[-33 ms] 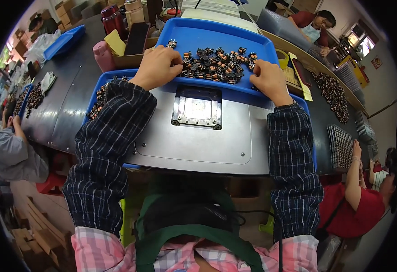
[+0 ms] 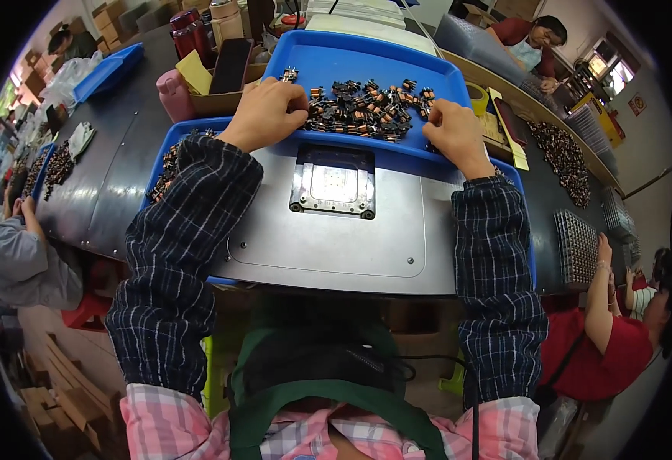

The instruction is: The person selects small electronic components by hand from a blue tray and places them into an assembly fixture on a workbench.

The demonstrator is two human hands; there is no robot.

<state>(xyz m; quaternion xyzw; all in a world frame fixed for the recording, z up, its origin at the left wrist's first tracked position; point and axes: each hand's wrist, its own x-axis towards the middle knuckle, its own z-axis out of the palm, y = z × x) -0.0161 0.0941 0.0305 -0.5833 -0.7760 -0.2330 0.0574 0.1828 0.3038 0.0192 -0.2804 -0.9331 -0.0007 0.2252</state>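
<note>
A blue tray holds a loose pile of small black coil parts with copper-coloured windings and metal pins. Over the tray's left side is my left hand, its fingers curled and closed at the left edge of the pile. One separate coil part shows just beyond its knuckles. At the pile's right end, my right hand has thumb and fingers drawn together in a pinch. Whatever sits in either hand's fingertips is hidden. Nearer me, a dark metal fixture with a bright middle is set into a grey metal plate.
Another blue tray with more coil parts lies under the plate's left side. Behind it stand a pink bottle, a dark phone and red flasks. Yellow tape lies right. Co-workers sit on both sides.
</note>
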